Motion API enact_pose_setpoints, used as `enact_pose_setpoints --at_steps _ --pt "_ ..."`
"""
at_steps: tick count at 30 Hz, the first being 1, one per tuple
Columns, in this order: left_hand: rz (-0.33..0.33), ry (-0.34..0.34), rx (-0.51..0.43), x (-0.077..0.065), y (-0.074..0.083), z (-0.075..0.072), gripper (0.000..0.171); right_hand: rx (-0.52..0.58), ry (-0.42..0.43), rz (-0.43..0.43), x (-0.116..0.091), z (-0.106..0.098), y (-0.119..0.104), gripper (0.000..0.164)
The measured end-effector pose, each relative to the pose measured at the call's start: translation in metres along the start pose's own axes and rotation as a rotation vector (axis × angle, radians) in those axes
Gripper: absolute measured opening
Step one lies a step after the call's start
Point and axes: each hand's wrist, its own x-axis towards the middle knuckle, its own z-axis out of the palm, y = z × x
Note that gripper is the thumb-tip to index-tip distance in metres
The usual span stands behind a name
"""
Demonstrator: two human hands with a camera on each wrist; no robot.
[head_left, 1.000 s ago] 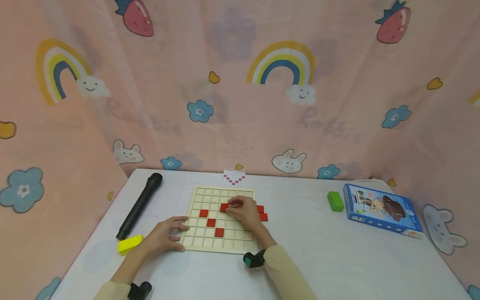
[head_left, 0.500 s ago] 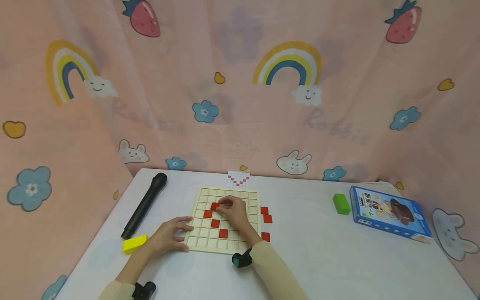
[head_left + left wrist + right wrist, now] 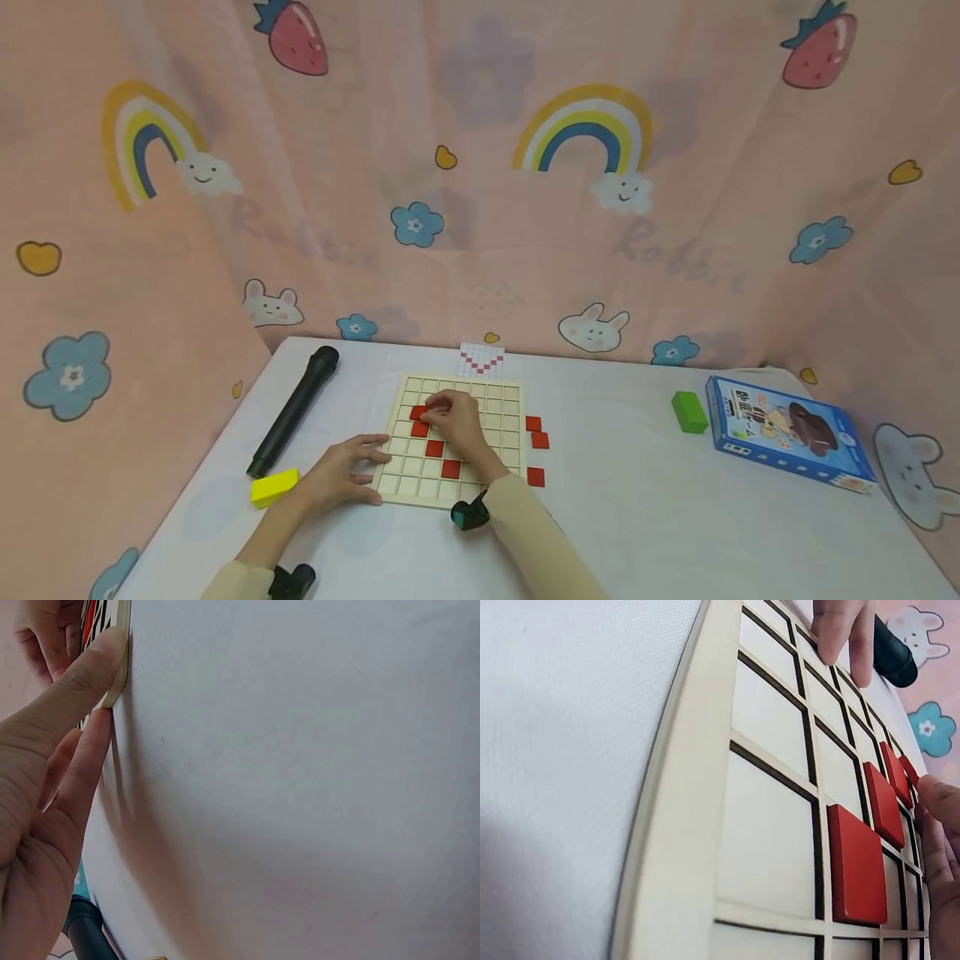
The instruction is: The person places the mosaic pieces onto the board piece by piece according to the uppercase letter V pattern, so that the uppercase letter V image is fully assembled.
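A cream grid board (image 3: 408, 490) lies on the white table, with several red tiles set in its squares, among them one red tile (image 3: 451, 469) low on a diagonal. My right hand (image 3: 459, 423) is over the board's upper left part and pinches another red tile (image 3: 417, 412) between thumb and fingertips. In the right wrist view that held tile (image 3: 909, 771) is partly behind the fingers. My left hand (image 3: 341, 473) is spread at the board's lower left corner, its thumb and fingertips touching the edges. The left wrist view shows the thumb (image 3: 90, 667) against the board's rim.
Loose red tiles (image 3: 539, 440) lie right of the board. Behind it is a paper card (image 3: 482, 360) with a red zigzag pattern. A black tube (image 3: 294, 412) and yellow block (image 3: 274, 487) lie left; a green block (image 3: 689, 412) and blue box (image 3: 791, 432) lie right.
My right hand has moved left across the board with the red tile, to just above the tile diagonal. My left hand keeps its place at the corner. The head view has shifted slightly.
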Motion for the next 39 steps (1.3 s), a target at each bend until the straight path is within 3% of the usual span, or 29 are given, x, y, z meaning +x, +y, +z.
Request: enact_pose_setpoints --at_steps 11,24,30,39 --pt "-0.020 0.003 -0.016 0.000 0.002 0.000 0.057 -0.064 0.000 -0.010 0.005 0.009 -0.004 0.016" --pt "0.004 -0.002 0.014 -0.001 0.001 -0.001 0.056 0.014 -0.076 0.034 0.005 0.010 -0.008 0.018" --pt "0.002 -0.006 0.033 0.002 0.001 0.000 0.057 0.031 -0.102 0.025 0.002 -0.009 -0.005 0.019" --pt "0.010 0.006 0.035 -0.001 0.004 0.000 0.058 0.026 -0.098 -0.027 -0.015 -0.059 -0.001 0.022"
